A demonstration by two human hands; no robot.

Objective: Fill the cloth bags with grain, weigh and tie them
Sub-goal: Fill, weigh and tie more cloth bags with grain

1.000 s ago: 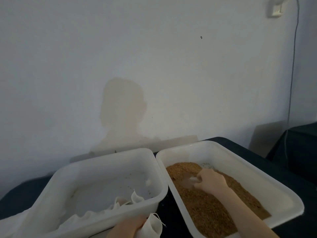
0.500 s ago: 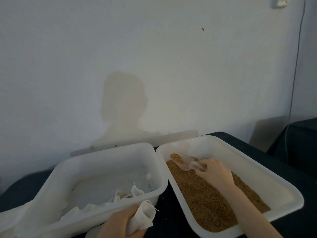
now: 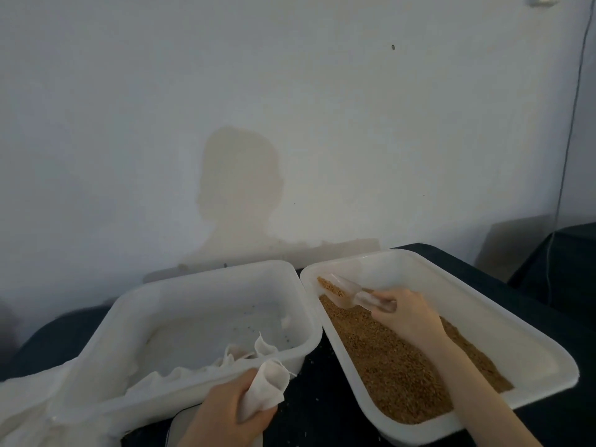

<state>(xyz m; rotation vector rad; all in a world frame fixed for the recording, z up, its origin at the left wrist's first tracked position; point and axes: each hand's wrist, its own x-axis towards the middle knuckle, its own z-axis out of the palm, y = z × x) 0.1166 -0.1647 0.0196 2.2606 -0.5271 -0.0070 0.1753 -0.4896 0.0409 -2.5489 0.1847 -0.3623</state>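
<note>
One head-worn view, looking forward and slightly down: wall (image 3: 290,91) fills the upper frame, two tubs and both hands sit close along the bottom.

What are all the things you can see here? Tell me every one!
tub: one, white, on the right, holds the grain
grain: a brown heap, inside the right tub
scoop: one, clear, some grain in it, over the right tub
second tub: one, white, on the left
spare cloths: white, lying in the left tub
cloth bag: one, white, between the tubs
table: dark
wall: white, behind
left hand: holds the cloth bag
right hand: holds the scoop
</note>
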